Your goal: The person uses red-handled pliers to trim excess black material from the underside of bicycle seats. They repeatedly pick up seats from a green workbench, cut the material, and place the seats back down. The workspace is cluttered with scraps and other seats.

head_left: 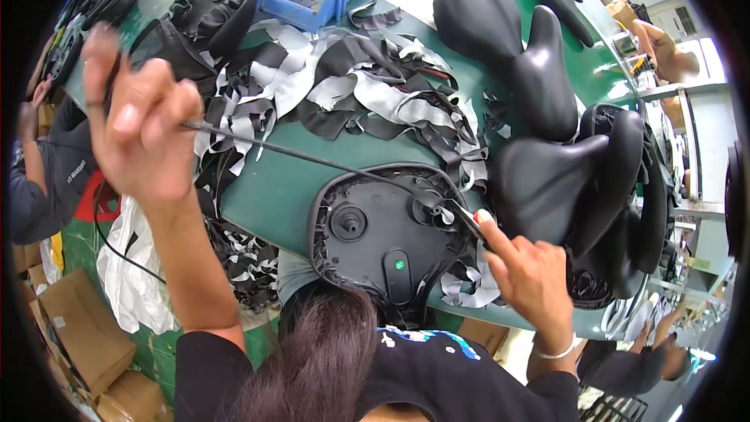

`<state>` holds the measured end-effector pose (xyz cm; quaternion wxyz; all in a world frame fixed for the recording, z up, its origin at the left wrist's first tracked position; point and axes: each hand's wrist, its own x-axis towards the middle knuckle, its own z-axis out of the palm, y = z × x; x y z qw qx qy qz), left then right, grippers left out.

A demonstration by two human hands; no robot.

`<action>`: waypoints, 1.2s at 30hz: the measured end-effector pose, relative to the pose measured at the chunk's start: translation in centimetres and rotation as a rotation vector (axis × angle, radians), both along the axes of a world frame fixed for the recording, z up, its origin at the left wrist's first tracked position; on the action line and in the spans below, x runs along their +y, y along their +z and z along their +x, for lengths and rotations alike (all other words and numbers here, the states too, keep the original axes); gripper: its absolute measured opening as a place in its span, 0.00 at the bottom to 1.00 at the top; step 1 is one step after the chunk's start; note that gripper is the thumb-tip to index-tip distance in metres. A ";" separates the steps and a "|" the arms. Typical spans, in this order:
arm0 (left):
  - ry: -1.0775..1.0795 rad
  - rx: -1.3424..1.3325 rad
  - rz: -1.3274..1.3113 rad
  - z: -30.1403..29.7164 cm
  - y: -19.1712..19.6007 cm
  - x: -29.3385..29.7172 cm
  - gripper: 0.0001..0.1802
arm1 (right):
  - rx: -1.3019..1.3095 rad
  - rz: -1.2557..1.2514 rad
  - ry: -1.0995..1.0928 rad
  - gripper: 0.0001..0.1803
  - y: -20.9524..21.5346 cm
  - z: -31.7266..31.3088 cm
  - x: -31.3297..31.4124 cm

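On the left, the left hand is blurry and curled, and seems to grip a black strip. The strip runs tight to the seat, which lies upside down in the middle, at the near edge of the green table. The right hand holds a thin tool by the seat's right side. I think these 2 hands are at a trimming step. The next move calls for a firm pull and careful fingers.

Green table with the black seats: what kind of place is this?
Probably a saddle workshop or factory: there's an upturned broad black saddle, several glossy padded black saddles, and curling black and white scraps heaped on the green table.
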<state>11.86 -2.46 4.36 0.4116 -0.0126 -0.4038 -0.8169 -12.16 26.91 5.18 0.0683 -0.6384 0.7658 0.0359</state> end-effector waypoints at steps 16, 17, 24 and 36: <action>0.506 -0.271 -0.092 -11.7 -0.7 6.2 0.11 | -0.397 -0.153 -0.350 0.29 -2.8 3.5 5.2; 0.714 -0.158 -0.090 -10.5 -0.2 5.4 0.12 | -0.490 -0.158 -0.442 0.30 -2.7 4.5 5.5; 0.016 -1.293 -1.163 -6.0 -8.4 6.3 0.25 | -0.777 -0.643 -0.765 0.29 -5.9 4.3 4.9; -0.130 -0.635 -1.429 -14.1 -5.7 3.1 0.13 | -0.683 -1.344 -0.484 0.23 3.8 -6.5 -11.5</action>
